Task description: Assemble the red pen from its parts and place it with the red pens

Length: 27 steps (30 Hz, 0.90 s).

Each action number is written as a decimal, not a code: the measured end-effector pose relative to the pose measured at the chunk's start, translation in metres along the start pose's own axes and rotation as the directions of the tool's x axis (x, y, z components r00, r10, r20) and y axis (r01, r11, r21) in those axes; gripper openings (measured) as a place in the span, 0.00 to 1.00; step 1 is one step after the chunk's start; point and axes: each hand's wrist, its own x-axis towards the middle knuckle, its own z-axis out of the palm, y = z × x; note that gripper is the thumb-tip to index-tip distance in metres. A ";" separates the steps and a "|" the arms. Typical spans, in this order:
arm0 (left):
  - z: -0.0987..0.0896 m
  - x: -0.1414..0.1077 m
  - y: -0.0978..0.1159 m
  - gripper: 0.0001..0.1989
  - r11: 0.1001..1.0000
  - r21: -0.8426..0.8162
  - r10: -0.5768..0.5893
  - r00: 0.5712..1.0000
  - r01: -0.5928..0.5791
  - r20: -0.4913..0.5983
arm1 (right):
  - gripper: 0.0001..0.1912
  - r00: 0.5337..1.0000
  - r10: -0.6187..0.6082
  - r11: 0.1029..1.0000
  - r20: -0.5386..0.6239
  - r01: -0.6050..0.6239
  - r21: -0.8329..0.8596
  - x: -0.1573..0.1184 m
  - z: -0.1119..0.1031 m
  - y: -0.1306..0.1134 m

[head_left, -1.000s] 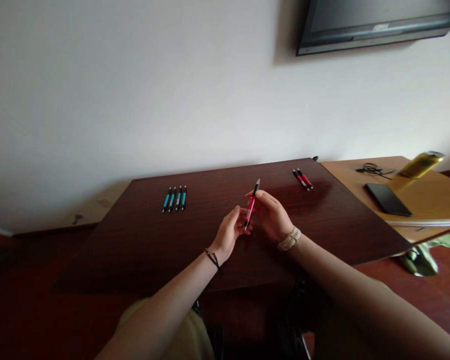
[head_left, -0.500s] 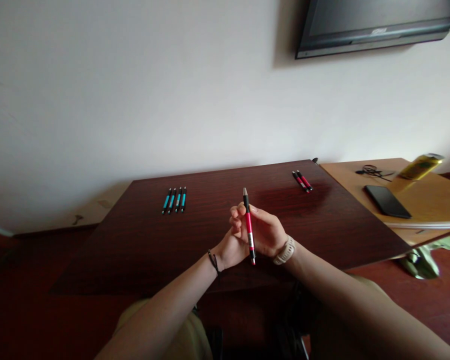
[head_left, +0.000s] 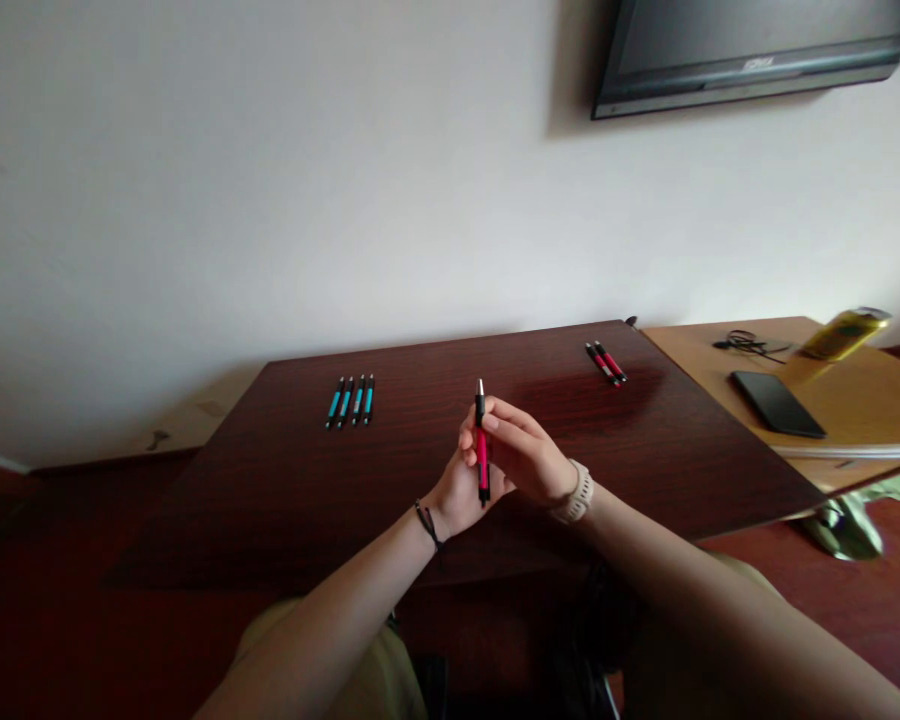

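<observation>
A pink pen (head_left: 483, 460) with black ends and a silver tip stands nearly upright in front of me, tip pointing away. My right hand (head_left: 529, 450) has thumb and fingertips closed on its black upper part. Behind the pen's lower half is my left hand (head_left: 461, 490), its fingers curled up against the pen and partly covered by the right hand. Both hands meet above the near part of the dark wooden table (head_left: 285, 500). To the left lies a row of several blue pens (head_left: 350, 402), side by side. Two pink pens (head_left: 606, 363) lie together at the far right.
On the right adjoins a lighter wooden table (head_left: 870, 400) with a black phone (head_left: 776, 403), a coiled black cable (head_left: 750, 345) and a tilted yellow can (head_left: 844, 335). Behind rises a white wall (head_left: 307, 180) with a television (head_left: 750, 60). A green cloth (head_left: 847, 525) lies low at the right.
The pink pen has shifted slightly left and turned more upright. My right hand has rolled over, its fingers now coming across to the pen from the right.
</observation>
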 end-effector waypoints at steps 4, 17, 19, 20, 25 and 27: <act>-0.003 0.003 0.012 0.29 0.995 -0.090 0.031 0.996 -0.039 -0.084 | 0.12 0.967 -0.253 0.727 0.034 0.213 -0.653 -0.004 -0.019 -0.002; 0.001 0.002 0.021 0.30 0.993 -0.002 0.117 0.987 -0.118 -0.108 | 0.13 0.861 -0.300 0.196 0.411 0.477 -0.857 -0.004 -0.042 0.022; 0.000 0.003 0.019 0.28 0.992 -0.012 0.125 0.987 -0.127 -0.097 | 0.13 0.852 -0.301 0.174 0.428 0.490 -0.854 -0.003 -0.042 0.022; -0.001 0.004 0.018 0.27 0.990 -0.018 0.135 0.985 -0.138 -0.105 | 0.13 0.849 -0.302 0.171 0.434 0.496 -0.851 -0.002 -0.041 0.021; -0.010 0.005 0.016 0.14 0.956 0.040 0.292 0.932 -0.291 -0.212 | 0.13 0.862 -0.337 0.112 0.379 0.436 -0.893 -0.002 -0.040 0.022; -0.012 0.004 0.019 0.10 0.939 0.070 0.344 0.908 -0.337 -0.241 | 0.12 0.881 -0.360 0.054 0.307 0.348 -0.936 -0.003 -0.040 0.022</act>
